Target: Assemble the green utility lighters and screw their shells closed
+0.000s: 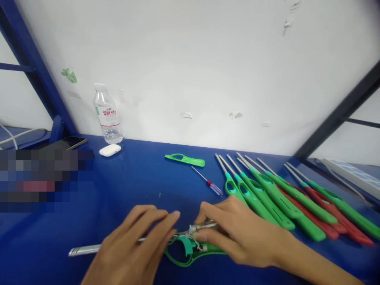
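Observation:
An opened green long-nosed gas lighter [178, 264] lies on the blue table at the front, with its inner parts and the teal trigger [187, 246] exposed. My left hand [133, 241] is closed over the lighter where the metal barrel [84, 250] meets the handle; the barrel sticks out to the left. My right hand [234, 227] pinches the lighter's inner gas valve part [193, 228] between thumb and forefinger, above the green shell. Thin white pieces hang near the right thumb. My left fingertips almost reach the valve part.
Behind the hands lie a green half-shell [192, 161], a screwdriver [214, 188] and a small screw [160, 195]. Several green and red lighters [285, 202] fan out at the right. A water bottle [108, 116], a white case [110, 150] and a phone [75, 141] stand back left.

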`<action>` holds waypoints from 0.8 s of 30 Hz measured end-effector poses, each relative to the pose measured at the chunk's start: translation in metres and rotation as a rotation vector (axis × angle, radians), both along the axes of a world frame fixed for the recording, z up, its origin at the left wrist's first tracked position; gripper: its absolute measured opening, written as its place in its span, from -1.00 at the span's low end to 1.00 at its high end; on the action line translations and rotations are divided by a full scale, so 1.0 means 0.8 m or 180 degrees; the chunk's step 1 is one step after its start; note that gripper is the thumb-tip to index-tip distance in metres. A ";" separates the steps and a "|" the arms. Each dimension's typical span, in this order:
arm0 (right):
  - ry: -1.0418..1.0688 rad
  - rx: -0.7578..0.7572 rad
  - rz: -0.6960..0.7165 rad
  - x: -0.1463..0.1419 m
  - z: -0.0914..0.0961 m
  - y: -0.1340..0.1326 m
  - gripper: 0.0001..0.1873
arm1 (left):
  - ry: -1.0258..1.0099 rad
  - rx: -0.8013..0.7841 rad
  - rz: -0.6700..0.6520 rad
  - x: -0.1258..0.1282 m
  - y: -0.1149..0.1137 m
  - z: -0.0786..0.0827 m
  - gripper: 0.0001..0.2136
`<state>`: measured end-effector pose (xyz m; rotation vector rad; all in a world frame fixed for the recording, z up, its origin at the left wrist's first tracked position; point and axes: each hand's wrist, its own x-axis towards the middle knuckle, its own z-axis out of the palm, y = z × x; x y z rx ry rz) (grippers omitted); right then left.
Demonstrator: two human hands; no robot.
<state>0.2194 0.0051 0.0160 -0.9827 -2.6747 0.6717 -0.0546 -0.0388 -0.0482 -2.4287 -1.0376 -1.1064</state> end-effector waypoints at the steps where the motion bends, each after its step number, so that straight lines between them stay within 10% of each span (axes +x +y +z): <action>1: 0.0009 0.0033 -0.0032 0.001 0.002 0.001 -0.72 | -0.0046 -0.0026 0.0124 -0.009 0.000 0.000 -0.70; 13: -0.0402 -0.0005 0.0031 0.003 0.008 0.004 -0.67 | -0.0081 -0.1119 0.0090 -0.045 -0.007 -0.010 -0.73; 24: -0.0571 0.0010 -0.0001 0.001 0.008 0.006 -0.70 | 0.0228 -0.1009 -0.0150 -0.042 -0.003 -0.007 -0.68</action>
